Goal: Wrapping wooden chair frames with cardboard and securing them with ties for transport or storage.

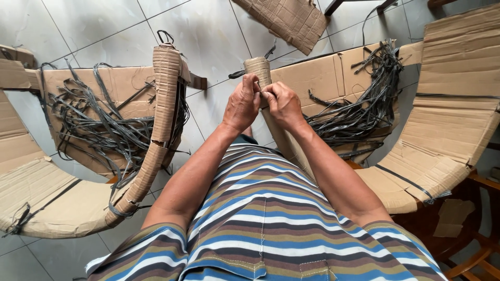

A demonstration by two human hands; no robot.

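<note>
Both hands, left hand [242,104] and right hand [282,104], pinch closed on the top of the cardboard-wrapped curved piece [259,70] standing between the knees, apparently working its wrapping loose, needing a firm pull.

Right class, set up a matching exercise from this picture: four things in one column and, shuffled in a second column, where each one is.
Things
1. left hand
2. curved cardboard-wrapped piece
3. flat cardboard scrap
4. loose dark straps

Places
A. lying on the tiles at the top of the view
B. piled on cardboard on the right
C. gripping the top of the cardboard-wrapped piece in the middle
D. propped on the left, over a tangle of straps

Pairs: 1-C, 2-D, 3-A, 4-B
</note>
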